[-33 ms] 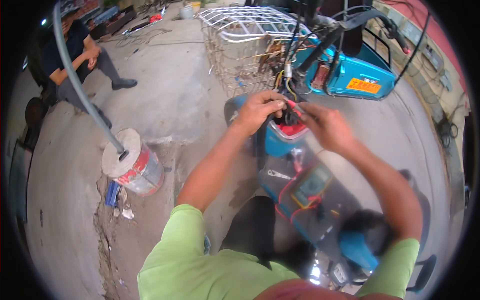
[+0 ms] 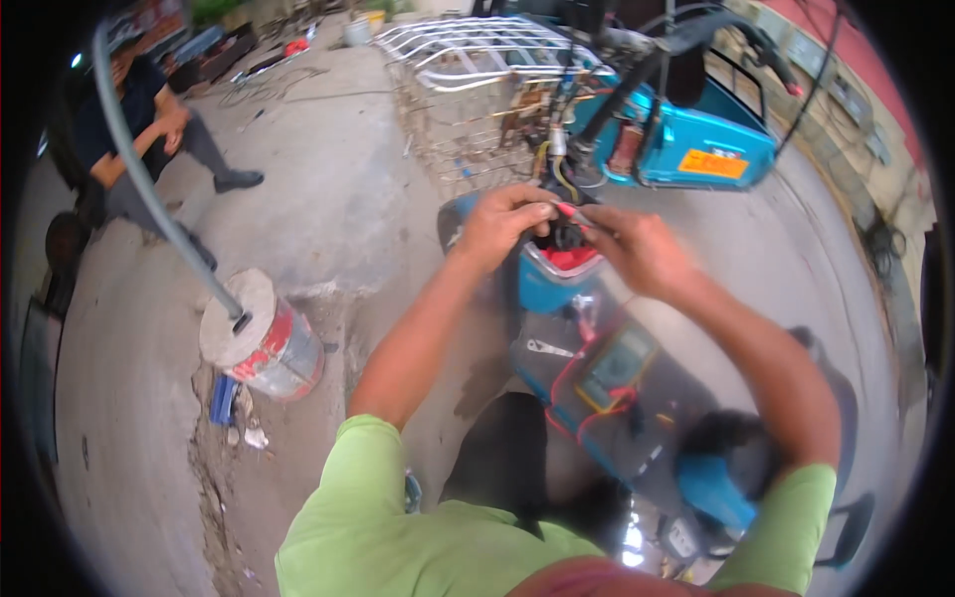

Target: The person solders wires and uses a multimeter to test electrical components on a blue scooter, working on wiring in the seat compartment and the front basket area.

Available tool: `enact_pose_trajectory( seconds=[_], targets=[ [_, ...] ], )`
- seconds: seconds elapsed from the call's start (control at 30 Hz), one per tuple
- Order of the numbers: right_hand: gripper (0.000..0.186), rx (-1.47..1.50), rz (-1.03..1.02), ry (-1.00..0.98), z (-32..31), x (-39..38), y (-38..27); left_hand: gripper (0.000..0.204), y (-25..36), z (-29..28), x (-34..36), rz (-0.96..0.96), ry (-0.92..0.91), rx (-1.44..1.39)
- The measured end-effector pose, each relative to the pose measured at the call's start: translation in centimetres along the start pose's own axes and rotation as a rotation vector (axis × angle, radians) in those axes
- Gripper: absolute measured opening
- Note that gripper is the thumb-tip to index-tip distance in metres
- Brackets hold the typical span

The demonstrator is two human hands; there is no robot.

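Note:
In front of the steering column, my left hand [image 2: 497,227] pinches one end of a slim red piece [image 2: 566,210], with thumb and forefinger together. My right hand [image 2: 640,249] grips the piece's darker, greyish end from the other side. Blur and fingers hide what kind of piece it is. Just beneath lies an open blue compartment [image 2: 545,291] with something red [image 2: 569,259] and dark wiring in it. Yellow and black wires [image 2: 564,179] run down from the column close to my fingertips.
On the dark footboard lie a yellow-framed multimeter [image 2: 617,368] with red leads and a spanner [image 2: 549,348]. A wire basket [image 2: 463,129] and blue body panel [image 2: 731,144] stand ahead. At left are a concrete-filled bucket [image 2: 239,333] holding a grey pole and a seated person [image 2: 149,129].
The whole view has shifted slightly, so the vehicle appears a little farther left. Both hands keep nearly the same pinch on the red piece.

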State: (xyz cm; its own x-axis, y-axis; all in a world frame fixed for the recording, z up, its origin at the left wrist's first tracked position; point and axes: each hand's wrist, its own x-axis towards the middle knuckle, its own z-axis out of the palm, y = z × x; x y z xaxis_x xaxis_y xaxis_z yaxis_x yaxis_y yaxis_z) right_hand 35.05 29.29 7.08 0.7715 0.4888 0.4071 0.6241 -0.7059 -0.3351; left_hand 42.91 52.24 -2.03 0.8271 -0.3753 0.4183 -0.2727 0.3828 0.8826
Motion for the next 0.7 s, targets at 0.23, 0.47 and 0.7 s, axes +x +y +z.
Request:
enact_pose_trajectory(
  seconds=[0.23,0.47,0.7],
  targets=[
    [0.026,-0.152,-0.23,-0.123,3.6,4.8,3.7,0.02,-0.6,-7.0,-1.5,-0.044,0.074,-0.007],
    [0.027,-0.201,-0.132,-0.118,2.5,2.6,4.5,0.015,-2.0,-4.6,0.8,-0.067,-0.112,-0.038],
    [0.022,-0.043,0.023,0.216,5.8,-2.0,0.8,0.018,-1.0,-3.8,-0.3,-0.109,-0.001,0.017]
  ],
)
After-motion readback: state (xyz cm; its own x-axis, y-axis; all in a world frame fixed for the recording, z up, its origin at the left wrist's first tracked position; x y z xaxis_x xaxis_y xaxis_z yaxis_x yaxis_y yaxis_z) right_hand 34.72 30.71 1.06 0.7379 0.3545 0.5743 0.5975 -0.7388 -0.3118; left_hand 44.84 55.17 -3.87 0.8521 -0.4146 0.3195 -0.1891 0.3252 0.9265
